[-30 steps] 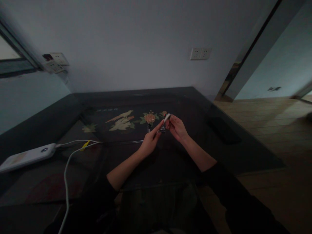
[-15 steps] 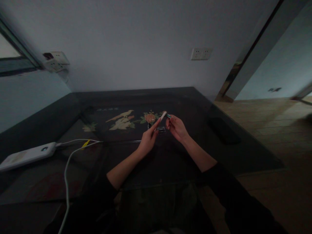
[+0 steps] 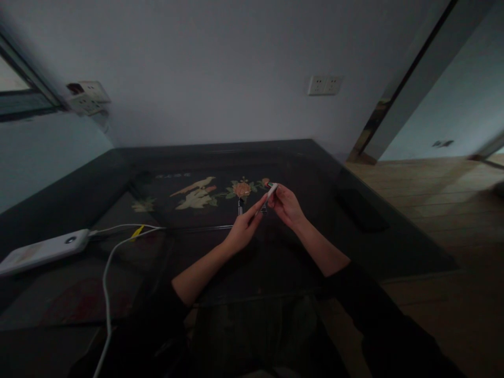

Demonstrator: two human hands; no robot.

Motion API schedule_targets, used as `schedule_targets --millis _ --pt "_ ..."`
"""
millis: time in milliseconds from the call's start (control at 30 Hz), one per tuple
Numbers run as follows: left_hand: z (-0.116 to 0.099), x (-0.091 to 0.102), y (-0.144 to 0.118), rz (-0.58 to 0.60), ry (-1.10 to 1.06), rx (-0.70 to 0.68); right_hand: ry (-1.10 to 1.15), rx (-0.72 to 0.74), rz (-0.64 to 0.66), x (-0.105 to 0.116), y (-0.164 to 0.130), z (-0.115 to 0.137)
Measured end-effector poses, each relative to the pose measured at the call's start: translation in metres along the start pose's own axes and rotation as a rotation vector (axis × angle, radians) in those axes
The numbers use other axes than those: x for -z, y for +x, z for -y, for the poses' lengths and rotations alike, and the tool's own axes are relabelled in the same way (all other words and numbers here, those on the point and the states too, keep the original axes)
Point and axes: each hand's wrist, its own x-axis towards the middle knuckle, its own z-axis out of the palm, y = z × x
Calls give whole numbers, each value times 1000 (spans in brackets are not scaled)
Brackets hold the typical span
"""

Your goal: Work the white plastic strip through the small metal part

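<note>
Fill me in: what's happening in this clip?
A person's left hand holds a small, pale object over a dark table, and the right hand is close against its upper end. The scene is too dim to tell exactly what the object is. Off to the left, a white device lies on the table with a white cable near it.
</note>
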Motion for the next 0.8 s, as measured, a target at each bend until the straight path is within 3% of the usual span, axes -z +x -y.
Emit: schedule_targets --millis 433,800 --pt "6 3 1 -95 97 122 -11 2 15 -2 0 1" --pt "11 4 2 -111 99 74 -35 13 39 -3 -1 3"
